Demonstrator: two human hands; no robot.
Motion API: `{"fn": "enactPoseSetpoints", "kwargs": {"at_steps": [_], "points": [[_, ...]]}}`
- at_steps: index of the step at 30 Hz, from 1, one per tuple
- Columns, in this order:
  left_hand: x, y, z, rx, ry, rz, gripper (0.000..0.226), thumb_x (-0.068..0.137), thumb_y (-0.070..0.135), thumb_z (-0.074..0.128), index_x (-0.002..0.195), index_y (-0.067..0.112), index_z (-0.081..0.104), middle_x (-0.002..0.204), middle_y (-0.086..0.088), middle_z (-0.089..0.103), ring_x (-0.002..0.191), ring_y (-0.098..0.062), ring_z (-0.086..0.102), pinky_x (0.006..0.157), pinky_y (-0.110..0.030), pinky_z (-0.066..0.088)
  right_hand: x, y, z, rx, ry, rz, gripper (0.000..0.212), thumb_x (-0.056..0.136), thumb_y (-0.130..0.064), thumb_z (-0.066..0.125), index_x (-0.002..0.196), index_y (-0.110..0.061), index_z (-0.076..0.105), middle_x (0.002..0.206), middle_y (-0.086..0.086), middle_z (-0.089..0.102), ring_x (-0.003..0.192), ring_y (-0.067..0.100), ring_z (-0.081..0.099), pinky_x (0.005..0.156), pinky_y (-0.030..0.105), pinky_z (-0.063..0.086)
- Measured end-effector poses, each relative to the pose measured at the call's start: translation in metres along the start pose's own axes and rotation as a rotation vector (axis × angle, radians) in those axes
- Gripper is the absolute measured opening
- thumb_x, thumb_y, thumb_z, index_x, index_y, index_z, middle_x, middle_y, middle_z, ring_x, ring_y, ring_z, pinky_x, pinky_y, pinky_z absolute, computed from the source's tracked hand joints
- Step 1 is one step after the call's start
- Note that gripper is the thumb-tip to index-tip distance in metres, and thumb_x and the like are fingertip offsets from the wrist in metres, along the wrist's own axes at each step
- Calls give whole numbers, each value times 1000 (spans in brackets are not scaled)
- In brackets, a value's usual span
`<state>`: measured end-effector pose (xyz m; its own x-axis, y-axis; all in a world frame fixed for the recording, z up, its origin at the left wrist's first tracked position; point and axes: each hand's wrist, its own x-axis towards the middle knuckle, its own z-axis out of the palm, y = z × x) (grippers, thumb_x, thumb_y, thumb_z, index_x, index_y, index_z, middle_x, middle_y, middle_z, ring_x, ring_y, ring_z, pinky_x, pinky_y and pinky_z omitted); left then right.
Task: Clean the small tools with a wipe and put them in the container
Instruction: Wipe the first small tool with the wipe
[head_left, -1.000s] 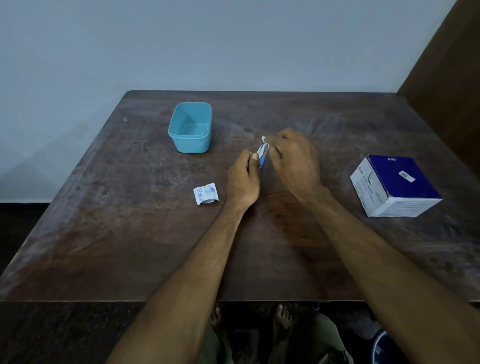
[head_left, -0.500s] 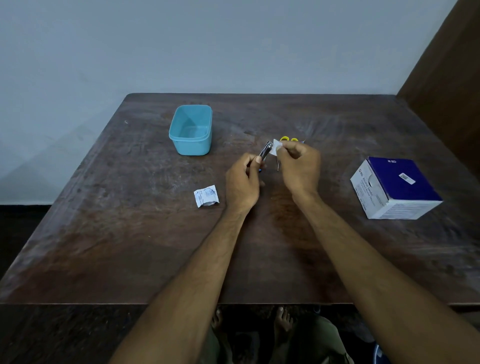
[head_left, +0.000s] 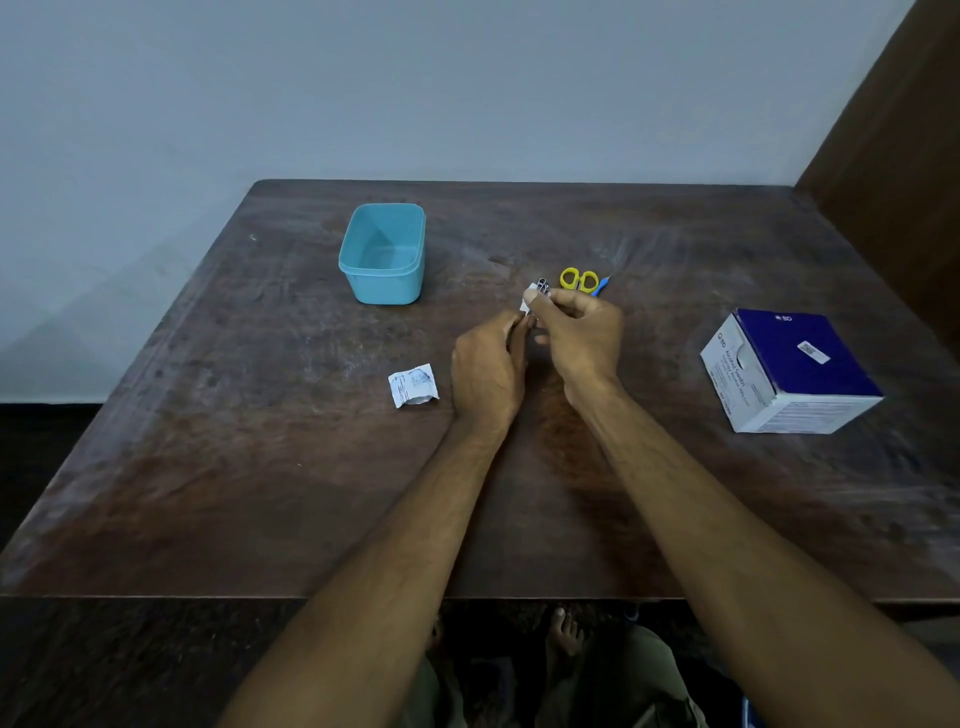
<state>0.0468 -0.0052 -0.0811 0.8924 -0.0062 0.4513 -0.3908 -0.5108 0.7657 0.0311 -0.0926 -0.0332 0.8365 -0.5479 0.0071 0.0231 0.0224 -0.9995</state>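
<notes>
Since a moment ago we have been sliding the small white wipe up to the tip of the small metal nail clipper; wiping seems nearly finished. Our right hand is pinching the wipe around it; our left hand is gripping its lower end. Both are hovering just right of the open teal plastic container, which is holding nothing yet. Beyond them, yellow-handled scissors and a thin blue tool are waiting on the dark wooden worktop. A torn white sachet and a blue-and-white swab box are lying clear of the path.
</notes>
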Motion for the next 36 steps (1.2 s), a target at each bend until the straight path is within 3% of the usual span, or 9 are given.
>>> {"fn": "enactPoseSetpoints", "kwargs": {"at_steps": [4, 11, 16, 19, 21, 26, 29, 32, 36], "points": [[3, 3, -2, -165, -53, -85, 25, 96, 31, 55, 84, 17, 71, 63, 4, 68, 52, -5, 64, 60, -26, 51, 4, 0, -4, 47, -77, 41, 17, 87, -13, 70, 72, -22, 70, 67, -1, 68, 65, 11, 63, 60, 21, 54], [6, 4, -3, -287, -69, -236, 16, 92, 24, 63, 83, 15, 72, 64, 6, 69, 48, -6, 63, 53, -23, 50, 8, 13, -5, 53, -130, 71, 8, 89, -13, 66, 92, -12, 73, 74, 3, 69, 70, 9, 65, 65, 21, 54], [6, 5, -4, -321, -58, -267, 14, 90, 22, 64, 79, 17, 72, 58, 8, 67, 46, -6, 62, 52, -23, 48, 7, 12, -3, 67, -107, -2, 12, 88, -7, 67, 81, -15, 72, 65, 2, 67, 64, 9, 64, 61, 18, 54], [4, 5, -3, -317, -31, -286, 17, 91, 25, 64, 80, 14, 72, 63, 7, 70, 46, -8, 63, 51, -21, 47, 7, 13, -2, 95, -61, -24, 5, 87, -4, 67, 89, -6, 71, 66, 0, 68, 61, 5, 66, 60, 17, 53], [7, 3, -2, -326, -34, -332, 18, 92, 26, 63, 83, 13, 72, 70, 5, 72, 48, -10, 65, 52, -25, 51, 10, 14, -5, 28, -20, -133, 10, 88, -3, 65, 93, -8, 72, 71, -6, 69, 63, 5, 66, 60, 19, 54], [10, 3, 1, -269, -64, -376, 16, 90, 24, 63, 81, 14, 71, 68, 4, 71, 48, -5, 65, 56, -24, 53, 18, 12, -15, -645, -138, -783, 15, 88, -6, 57, 86, -5, 72, 82, 2, 67, 77, 13, 55, 69, 27, 43], [9, 3, -1, -265, -76, -357, 16, 91, 21, 63, 81, 13, 72, 66, 2, 71, 50, -6, 66, 56, -24, 54, 16, 20, -18, -846, -276, -852, 24, 91, -9, 49, 95, 2, 70, 90, 15, 64, 81, 30, 58, 69, 38, 50], [10, 1, -3, -261, -100, -333, 15, 92, 19, 62, 83, 13, 72, 69, 2, 72, 53, -7, 67, 59, -26, 57, 13, 24, -23, -849, -296, -813, 50, 91, -34, 34, 95, 0, 70, 86, 10, 61, 77, 24, 56, 63, 35, 48], [9, 2, -1, -262, -131, -318, 15, 91, 20, 63, 81, 13, 72, 68, 3, 72, 51, -5, 66, 60, -25, 54, 19, 13, -25, -845, -252, -895, 34, 89, -17, 44, 93, 3, 71, 85, 16, 64, 74, 32, 61, 60, 40, 53]]}}
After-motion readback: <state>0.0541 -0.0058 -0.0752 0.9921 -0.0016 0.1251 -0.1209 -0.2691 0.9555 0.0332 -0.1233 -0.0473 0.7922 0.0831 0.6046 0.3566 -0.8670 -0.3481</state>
